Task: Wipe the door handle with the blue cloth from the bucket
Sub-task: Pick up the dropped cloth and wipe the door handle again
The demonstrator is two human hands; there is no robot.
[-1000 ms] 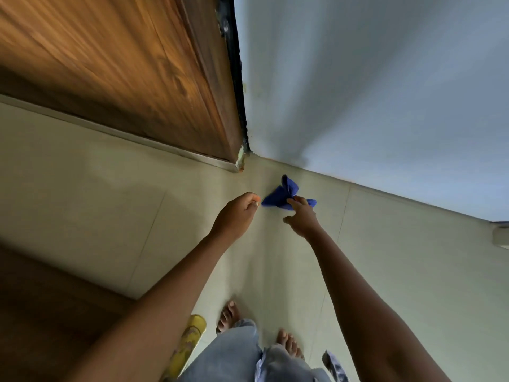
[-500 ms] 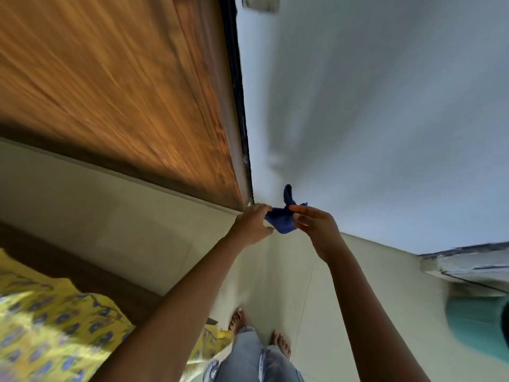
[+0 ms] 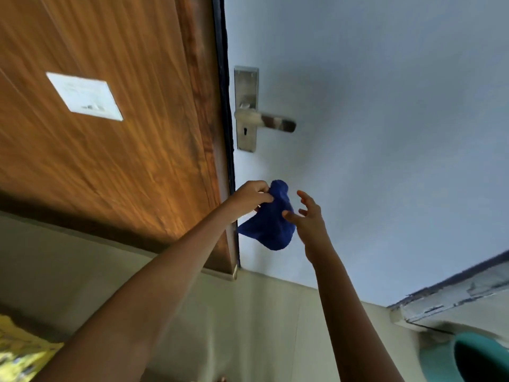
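Observation:
A metal lever door handle (image 3: 271,122) on a long backplate sticks out to the right from the pale blue door (image 3: 385,133), above my hands. My left hand (image 3: 252,197) pinches the top of the blue cloth (image 3: 271,221), which hangs bunched below the handle. My right hand (image 3: 305,219) is beside the cloth with fingers spread, its thumb touching the cloth's right side. The teal bucket (image 3: 468,362) shows at the bottom right corner.
A brown wooden panel (image 3: 110,119) with a white switch plate (image 3: 85,96) fills the left. A pale worn ledge (image 3: 454,296) juts in above the bucket. Yellow patterned fabric (image 3: 22,351) lies at the bottom left. Beige floor tiles run below.
My view has tilted up from the floor, bringing the door handle into sight. Both hands rose with the cloth toward the door, and my right hand's fingers have spread apart.

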